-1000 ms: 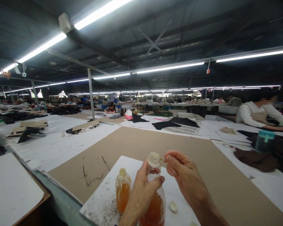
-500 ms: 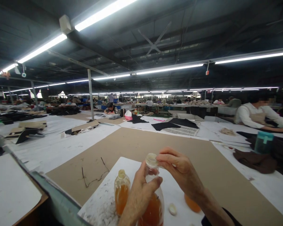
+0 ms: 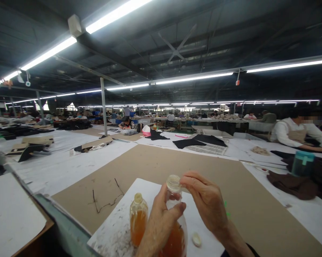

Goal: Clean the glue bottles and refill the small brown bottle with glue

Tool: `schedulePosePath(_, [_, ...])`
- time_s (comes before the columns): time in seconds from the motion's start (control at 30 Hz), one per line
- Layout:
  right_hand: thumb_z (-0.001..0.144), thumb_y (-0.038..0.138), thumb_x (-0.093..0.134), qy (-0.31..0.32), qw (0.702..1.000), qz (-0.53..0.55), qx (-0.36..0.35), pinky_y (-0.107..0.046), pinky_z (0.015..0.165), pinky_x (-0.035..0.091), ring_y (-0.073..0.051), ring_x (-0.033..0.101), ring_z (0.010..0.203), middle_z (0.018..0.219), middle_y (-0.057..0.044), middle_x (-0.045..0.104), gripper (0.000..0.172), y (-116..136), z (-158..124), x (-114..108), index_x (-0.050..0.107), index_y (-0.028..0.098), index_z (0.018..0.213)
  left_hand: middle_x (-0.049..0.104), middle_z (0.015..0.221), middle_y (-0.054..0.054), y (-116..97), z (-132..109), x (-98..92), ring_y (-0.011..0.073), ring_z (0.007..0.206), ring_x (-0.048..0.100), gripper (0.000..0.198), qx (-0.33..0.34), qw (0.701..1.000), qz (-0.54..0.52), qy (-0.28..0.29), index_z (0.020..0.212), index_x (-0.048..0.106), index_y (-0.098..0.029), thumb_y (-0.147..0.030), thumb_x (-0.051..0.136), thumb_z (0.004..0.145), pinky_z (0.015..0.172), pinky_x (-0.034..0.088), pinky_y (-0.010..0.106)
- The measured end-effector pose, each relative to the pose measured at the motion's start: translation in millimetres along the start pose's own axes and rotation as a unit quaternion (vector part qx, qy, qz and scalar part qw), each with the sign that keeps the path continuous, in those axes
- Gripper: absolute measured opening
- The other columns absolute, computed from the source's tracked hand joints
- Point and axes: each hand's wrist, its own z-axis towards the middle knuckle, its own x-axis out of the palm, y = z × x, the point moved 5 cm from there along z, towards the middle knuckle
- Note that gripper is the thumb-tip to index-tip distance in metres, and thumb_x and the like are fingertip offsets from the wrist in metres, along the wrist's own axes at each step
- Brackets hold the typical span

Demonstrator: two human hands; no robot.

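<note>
My left hand (image 3: 161, 217) is wrapped round the neck and shoulder of a clear plastic bottle (image 3: 174, 237) with orange liquid in its lower part. The bottle's open mouth points up. At the right side of its rim, my right hand (image 3: 206, 200) has its fingertips pinched together; anything between them is hidden. A smaller clear bottle (image 3: 138, 219), part filled with orange liquid, stands uncapped just left of my left hand. A pale bottle cap (image 3: 196, 239) lies on the white board (image 3: 139, 187) below my right hand. Something bright green (image 3: 227, 210) shows partly behind my right wrist.
Brown paper (image 3: 161, 157) covers the table under the board. A thin dark wire (image 3: 104, 208) lies at left. Black cloth pieces (image 3: 189, 142) are farther back. A teal-lidded container (image 3: 303, 163) and brown cloth (image 3: 291, 185) are at right, near a person in white sleeves (image 3: 282, 132).
My right hand has shifted slightly right at the bottle's rim. The orange item seen below my right wrist is now out of sight, and a bit of green shows behind the wrist.
</note>
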Motion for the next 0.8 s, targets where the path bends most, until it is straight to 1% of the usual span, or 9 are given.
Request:
schedulePosePath(0.17, [0.087, 0.007, 0.051, -0.066, 0.990, -0.109, -0.060, -0.022, 0.066, 0.045, -0.013, 0.057, 0.075, 0.084, -0.003, 0.061, 0.016, 9, -8, 1, 0.061, 0.019, 0.086, 0.059, 0.094, 0.001, 4, 0, 0.8, 0.0192, 0.094, 0.053, 0.030, -0.001, 1.000, -0.018, 0.003, 0.102, 0.056, -0.021, -0.016, 0.059, 0.072, 0.081, 0.040, 0.028])
schedulePosePath(0.27, [0.087, 0.006, 0.050, -0.076, 0.974, -0.181, -0.115, -0.024, 0.069, 0.045, -0.015, 0.057, 0.078, 0.085, -0.006, 0.062, 0.015, 19, -14, 2, 0.060, 0.016, 0.092, 0.060, 0.098, 0.001, 7, -2, 2.2, 0.0195, 0.097, 0.053, 0.032, 0.000, 1.000, -0.029, 0.008, 0.103, 0.056, -0.022, -0.015, 0.059, 0.072, 0.083, 0.040, 0.028])
schedulePosePath(0.37, [0.087, 0.007, 0.047, -0.080, 0.968, -0.210, -0.112, -0.024, 0.066, 0.044, -0.015, 0.058, 0.076, 0.082, -0.006, 0.061, 0.016, 26, -20, 3, 0.060, 0.016, 0.090, 0.061, 0.097, 0.001, 6, -4, 3.2, 0.0198, 0.097, 0.054, 0.033, 0.006, 0.999, -0.034, 0.009, 0.102, 0.057, -0.022, -0.012, 0.058, 0.071, 0.083, 0.040, 0.027])
schedulePosePath(0.47, [0.088, 0.010, 0.045, -0.088, 0.981, -0.168, -0.035, -0.022, 0.060, 0.042, -0.013, 0.058, 0.069, 0.080, -0.003, 0.060, 0.018, 24, -22, 2, 0.060, 0.019, 0.084, 0.060, 0.093, 0.000, 3, -5, 3.6, 0.0189, 0.093, 0.054, 0.032, 0.017, 0.999, -0.035, 0.008, 0.100, 0.057, -0.022, -0.011, 0.058, 0.070, 0.082, 0.039, 0.027])
schedulePosePath(0.57, [0.087, 0.020, 0.051, -0.091, 0.987, -0.048, 0.121, -0.020, 0.059, 0.043, -0.012, 0.056, 0.063, 0.074, 0.000, 0.059, 0.013, 8, -22, 2, 0.061, 0.020, 0.077, 0.060, 0.091, -0.001, 3, -5, 3.5, 0.0183, 0.092, 0.054, 0.029, 0.014, 1.000, -0.028, 0.005, 0.097, 0.057, -0.022, -0.012, 0.058, 0.070, 0.079, 0.040, 0.026])
schedulePosePath(0.63, [0.083, 0.028, 0.057, -0.096, 0.961, 0.062, 0.253, -0.020, 0.053, 0.041, -0.011, 0.051, 0.056, 0.061, 0.003, 0.055, 0.013, -9, -26, 5, 0.063, 0.020, 0.075, 0.060, 0.092, -0.001, 4, -5, 3.1, 0.0183, 0.092, 0.054, 0.028, 0.003, 1.000, -0.020, 0.002, 0.097, 0.057, -0.022, -0.013, 0.059, 0.071, 0.078, 0.040, 0.026])
schedulePosePath(0.7, [0.079, 0.033, 0.061, -0.094, 0.924, 0.152, 0.337, -0.020, 0.048, 0.039, -0.011, 0.046, 0.051, 0.052, 0.005, 0.049, 0.015, -20, -31, 8, 0.066, 0.019, 0.076, 0.060, 0.093, 0.000, 4, -4, 2.5, 0.0186, 0.092, 0.054, 0.028, -0.002, 1.000, -0.015, 0.002, 0.098, 0.057, -0.022, -0.014, 0.059, 0.072, 0.080, 0.040, 0.027])
schedulePosePath(0.73, [0.078, 0.034, 0.061, -0.088, 0.917, 0.175, 0.349, -0.020, 0.047, 0.039, -0.011, 0.044, 0.050, 0.051, 0.005, 0.050, 0.017, -21, -33, 8, 0.068, 0.019, 0.079, 0.061, 0.094, 0.000, 4, -3, 2.0, 0.0190, 0.094, 0.054, 0.029, -0.001, 1.000, -0.015, 0.004, 0.100, 0.057, -0.022, -0.015, 0.059, 0.072, 0.081, 0.040, 0.027])
schedulePosePath(0.8, [0.077, 0.034, 0.062, -0.069, 0.932, 0.163, 0.317, -0.020, 0.050, 0.042, -0.011, 0.048, 0.052, 0.063, 0.002, 0.059, 0.018, -12, -34, 5, 0.071, 0.020, 0.086, 0.061, 0.096, 0.001, 3, -3, 1.0, 0.0199, 0.096, 0.053, 0.031, 0.002, 1.000, -0.018, 0.009, 0.103, 0.056, -0.022, -0.016, 0.058, 0.073, 0.082, 0.040, 0.028])
